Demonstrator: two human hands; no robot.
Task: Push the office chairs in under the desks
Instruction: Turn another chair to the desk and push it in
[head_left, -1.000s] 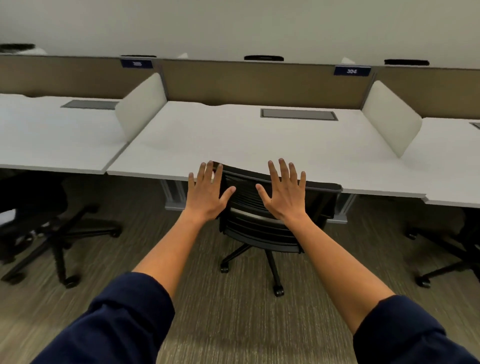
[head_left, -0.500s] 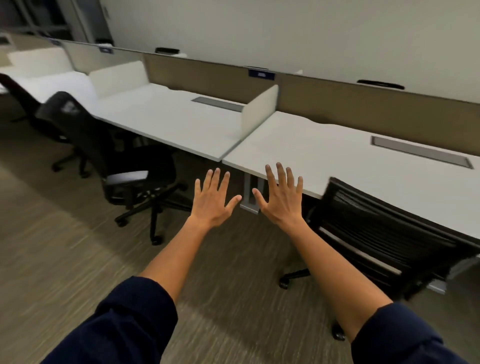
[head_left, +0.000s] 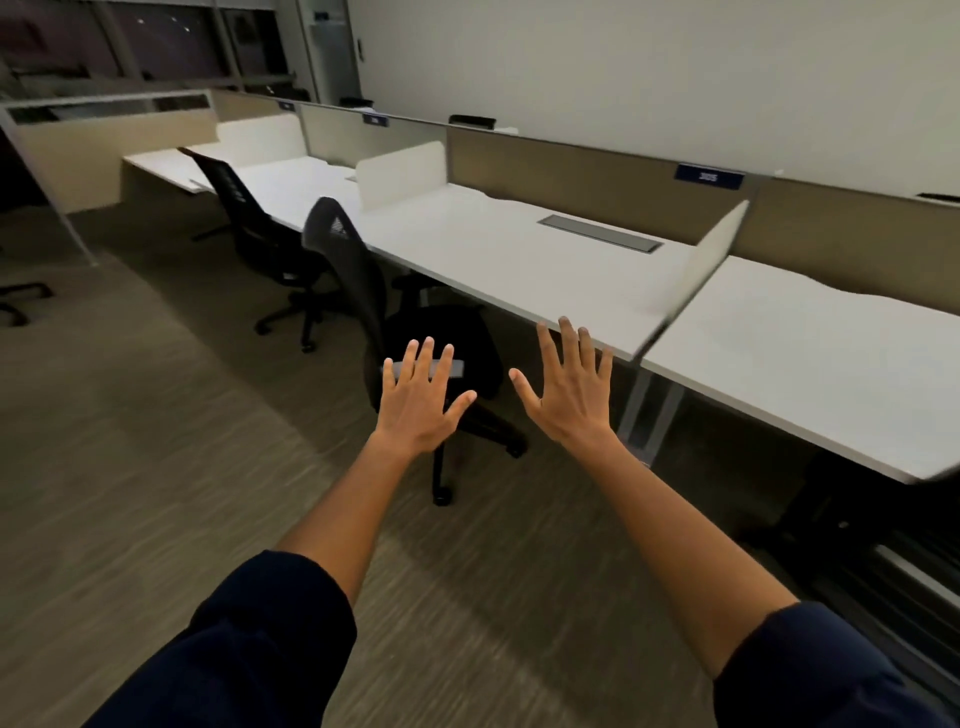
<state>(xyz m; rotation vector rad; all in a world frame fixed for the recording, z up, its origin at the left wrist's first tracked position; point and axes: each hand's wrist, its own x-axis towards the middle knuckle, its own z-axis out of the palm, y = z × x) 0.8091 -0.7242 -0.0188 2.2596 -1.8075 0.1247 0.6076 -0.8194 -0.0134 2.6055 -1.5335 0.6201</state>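
Note:
A black mesh-backed office chair (head_left: 345, 260) stands turned sideways in front of the white desk (head_left: 509, 249), its seat partly under the desk edge and its back out in the aisle. My left hand (head_left: 418, 402) and my right hand (head_left: 566, 392) are held out flat with fingers spread, holding nothing, short of that chair. A second black chair (head_left: 244, 213) stands farther left at another desk. At the lower right the dark chair (head_left: 883, 551) I just left sits under its desk (head_left: 810, 353), mostly cut off by the frame.
White divider panels (head_left: 706, 254) split the long desk row, backed by a tan partition (head_left: 571, 166). Carpeted aisle floor (head_left: 156, 467) spreads to the left. Another chair base (head_left: 15, 301) shows at the far left edge. Desk legs (head_left: 644, 410) stand near my right hand.
My view has swung left along the desk row. My hands have come off the pushed-in chair, which has slid to the lower right, and the sideways mesh chair now lies straight ahead.

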